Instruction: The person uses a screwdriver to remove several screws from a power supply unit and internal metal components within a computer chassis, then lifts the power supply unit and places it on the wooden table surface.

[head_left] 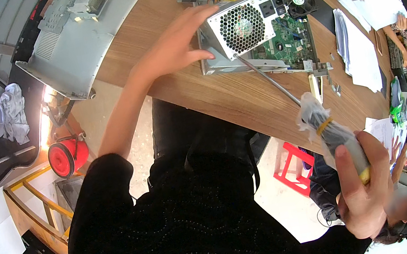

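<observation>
The left hand (pixel 173 45) lies flat against the side of a grey power supply box (pixel 242 25), fingers spread over its top edge — an open grip, steadying rather than clasping. The box sits tilted in an opened computer case (pixel 258 65) on the wooden surface (pixel 242 101), its fan grille facing the camera, a green circuit board (pixel 291 38) just beside it. The right hand (pixel 364 191) is closed around the wrapped handle of a long screwdriver (pixel 324 130) — its shaft reaches to the box's lower front edge. Stacked papers (pixel 359 50) lie further right.
</observation>
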Available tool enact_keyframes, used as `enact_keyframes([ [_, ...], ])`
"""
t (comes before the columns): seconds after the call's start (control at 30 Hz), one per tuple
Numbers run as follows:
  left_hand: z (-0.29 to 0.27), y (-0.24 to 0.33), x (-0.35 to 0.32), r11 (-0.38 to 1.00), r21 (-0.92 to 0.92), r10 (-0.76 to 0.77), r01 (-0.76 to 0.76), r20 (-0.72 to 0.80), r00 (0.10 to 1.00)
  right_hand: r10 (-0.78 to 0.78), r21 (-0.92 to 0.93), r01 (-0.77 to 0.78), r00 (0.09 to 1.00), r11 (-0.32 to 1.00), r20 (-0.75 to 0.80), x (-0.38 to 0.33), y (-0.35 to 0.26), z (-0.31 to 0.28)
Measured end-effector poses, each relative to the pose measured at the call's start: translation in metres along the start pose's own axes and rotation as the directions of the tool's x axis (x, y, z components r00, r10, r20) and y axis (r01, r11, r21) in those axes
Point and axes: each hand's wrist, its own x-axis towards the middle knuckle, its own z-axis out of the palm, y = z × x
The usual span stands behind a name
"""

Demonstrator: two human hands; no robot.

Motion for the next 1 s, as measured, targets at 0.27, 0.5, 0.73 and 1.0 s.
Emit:
enact_keyframes([
  [0.27,0.035,-0.024,0.008,0.967,0.197,0.204,-0.163,-0.207,0.957,-0.007,0.063,0.014,0.994,0.998,-0.112,0.001,0.006,0.019],
  [0.5,0.032,-0.021,0.007,0.974,0.198,0.152,-0.110,-0.208,0.966,-0.312,-0.124,0.298,0.942,0.946,-0.120,-0.001,0.004,0.016],
  [0.73,0.035,-0.024,0.008,0.965,0.185,0.227,-0.184,-0.250,0.941,0.162,0.118,-0.165,0.986,0.979,0.035,-0.008,-0.002,0.024],
  [1.0,0.035,-0.025,0.009,0.952,0.201,0.282,-0.232,-0.273,0.920,-0.162,0.107,0.171,0.983,0.979,-0.087,-0.013,0.009,0.020],
])
